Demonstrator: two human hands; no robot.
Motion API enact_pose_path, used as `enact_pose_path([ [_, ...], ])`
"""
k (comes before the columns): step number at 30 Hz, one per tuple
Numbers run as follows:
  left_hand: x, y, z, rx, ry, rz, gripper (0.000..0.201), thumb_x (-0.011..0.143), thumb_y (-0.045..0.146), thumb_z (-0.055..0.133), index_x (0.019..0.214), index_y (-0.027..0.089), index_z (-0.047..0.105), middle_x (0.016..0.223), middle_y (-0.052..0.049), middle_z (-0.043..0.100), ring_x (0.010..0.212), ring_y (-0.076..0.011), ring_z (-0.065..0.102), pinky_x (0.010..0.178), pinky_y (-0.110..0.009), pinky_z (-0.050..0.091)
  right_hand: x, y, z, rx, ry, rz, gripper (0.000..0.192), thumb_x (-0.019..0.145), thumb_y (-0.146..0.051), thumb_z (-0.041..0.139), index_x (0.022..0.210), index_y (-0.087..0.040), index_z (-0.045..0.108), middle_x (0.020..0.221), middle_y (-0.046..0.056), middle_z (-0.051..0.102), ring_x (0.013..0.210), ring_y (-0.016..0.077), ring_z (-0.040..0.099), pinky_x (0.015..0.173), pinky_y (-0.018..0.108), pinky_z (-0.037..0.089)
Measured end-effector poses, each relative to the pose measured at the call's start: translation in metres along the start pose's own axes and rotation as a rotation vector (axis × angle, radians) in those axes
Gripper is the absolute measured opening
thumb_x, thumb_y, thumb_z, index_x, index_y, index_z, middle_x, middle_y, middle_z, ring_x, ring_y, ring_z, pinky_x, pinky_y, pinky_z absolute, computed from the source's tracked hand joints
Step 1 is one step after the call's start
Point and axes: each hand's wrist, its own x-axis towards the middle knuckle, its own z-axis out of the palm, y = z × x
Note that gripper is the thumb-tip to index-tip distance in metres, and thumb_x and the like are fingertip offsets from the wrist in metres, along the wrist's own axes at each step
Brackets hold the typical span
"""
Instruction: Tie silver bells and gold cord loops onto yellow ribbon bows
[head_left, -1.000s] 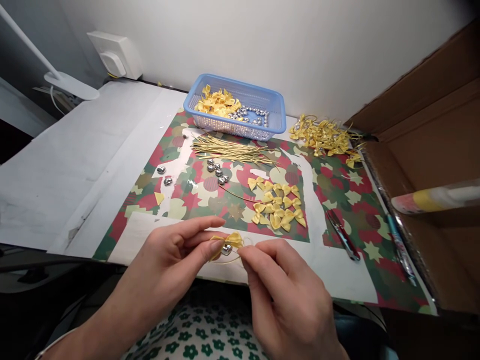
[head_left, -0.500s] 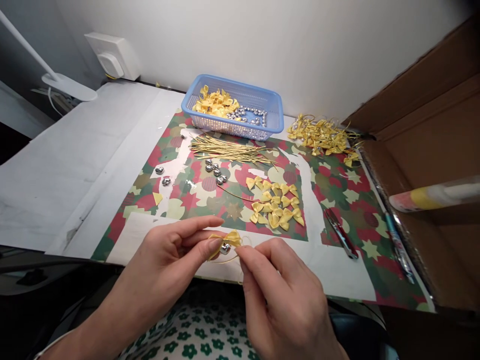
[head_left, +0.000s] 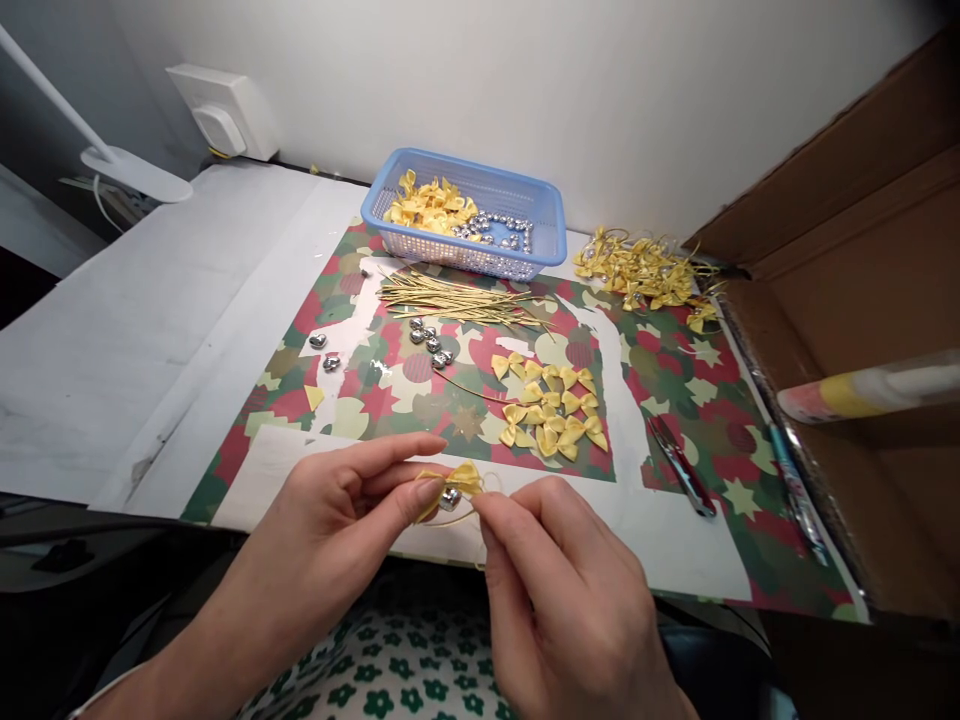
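Yellow bow [head_left: 463,478] with silver heart [head_left: 450,498]

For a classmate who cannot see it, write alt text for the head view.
Two bare hands pinch a small yellow ribbon bow with a silver heart charm: the left hand grips it, and the right hand holds its thin gold cord. Beyond, on patterned paper, lie loose yellow bows and a blue plastic basket.
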Motion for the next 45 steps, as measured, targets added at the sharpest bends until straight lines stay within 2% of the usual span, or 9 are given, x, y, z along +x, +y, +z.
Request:
enact_pose_path([
  [7,0.0,-0.001,0.0,-0.11,-0.013,-0.062,0.034,0.086,0.033,0.082,0.117,0.021,0.078,0.09,-0.004,0.087,0.089,-0.0231,0.082,0.081,-0.025,0.067,-0.006,0.002,0.003,0.024,-0.027,0.026,0.023,0.092,0.002,0.053,0.109,-0.008,0.066,0.078,0.006,0.053,0.071,0.0174,0.051,0.059,0.03,0.045],
  [12,0.001,-0.005,-0.003,-0.148,-0.068,-0.05,0.027,0.087,0.031,0.082,0.113,0.023,0.08,0.092,-0.003,0.087,0.086,-0.021,0.082,0.077,-0.021,0.066,-0.006,0.003,0.003,0.113,-0.031,0.069,0.019,0.094,0.001,0.053,0.103,-0.012,0.063,0.078,0.004,0.051,0.07,0.0164,0.05,0.059,0.029,0.043],
  [15,-0.001,-0.006,-0.003,-0.087,-0.034,0.026,0.024,0.088,0.028,0.08,0.112,0.028,0.081,0.097,-0.001,0.087,0.089,-0.0204,0.082,0.078,-0.021,0.066,-0.005,0.002,0.004,0.144,-0.01,0.079,0.018,0.093,0.002,0.052,0.099,-0.012,0.063,0.076,0.004,0.051,0.069,0.0159,0.049,0.059,0.028,0.043],
  [19,-0.004,-0.005,-0.001,0.097,0.023,0.229,0.018,0.089,0.019,0.075,0.093,0.032,0.085,0.095,0.005,0.086,0.083,-0.018,0.08,0.075,-0.02,0.065,-0.005,0.002,0.005,0.135,-0.015,0.083,0.019,0.093,0.002,0.052,0.099,-0.012,0.063,0.075,0.004,0.051,0.068,0.016,0.049,0.058,0.028,0.043],
  [22,-0.006,-0.005,0.0,0.167,0.037,0.293,0.02,0.09,0.017,0.071,0.088,0.032,0.085,0.091,0.006,0.085,0.079,-0.0179,0.079,0.072,-0.021,0.065,-0.006,0.002,0.005,0.134,-0.019,0.094,0.019,0.093,0.002,0.053,0.1,-0.013,0.063,0.076,0.004,0.051,0.069,0.0162,0.049,0.059,0.028,0.043],
  [28,-0.007,-0.006,0.004,0.195,0.119,0.276,0.012,0.088,0.023,0.073,0.089,0.027,0.083,0.089,0.002,0.084,0.079,-0.0201,0.078,0.072,-0.024,0.065,-0.008,-0.002,0.007,0.132,0.04,0.144,0.02,0.093,0.0,0.054,0.103,-0.014,0.063,0.075,0.001,0.048,0.066,0.0147,0.049,0.057,0.027,0.043],
  [33,-0.007,-0.004,0.002,0.21,0.069,0.268,0.01,0.089,0.023,0.072,0.087,0.026,0.08,0.085,0.002,0.082,0.079,-0.0191,0.076,0.071,-0.021,0.064,-0.007,-0.006,0.012,0.145,0.102,0.166,0.019,0.093,-0.001,0.053,0.098,-0.017,0.062,0.073,0.0,0.047,0.064,0.0131,0.049,0.055,0.025,0.041],
  [40,-0.008,-0.002,0.004,0.173,0.081,0.224,0.01,0.089,0.025,0.071,0.083,0.025,0.078,0.082,0.001,0.08,0.075,-0.0195,0.073,0.062,-0.021,0.061,-0.007,-0.002,0.016,0.177,0.132,0.144,0.021,0.093,0.0,0.05,0.096,-0.017,0.063,0.075,0.001,0.049,0.064,0.0129,0.051,0.056,0.025,0.043],
  [45,-0.007,-0.004,0.001,0.235,-0.001,0.257,0.012,0.094,0.026,0.066,0.087,0.026,0.077,0.079,0.001,0.076,0.081,-0.0196,0.075,0.065,-0.02,0.061,-0.009,0.0,0.019,0.204,0.125,0.153,0.021,0.093,-0.001,0.05,0.096,-0.017,0.062,0.076,0.002,0.053,0.066,0.0136,0.053,0.055,0.026,0.043],
])
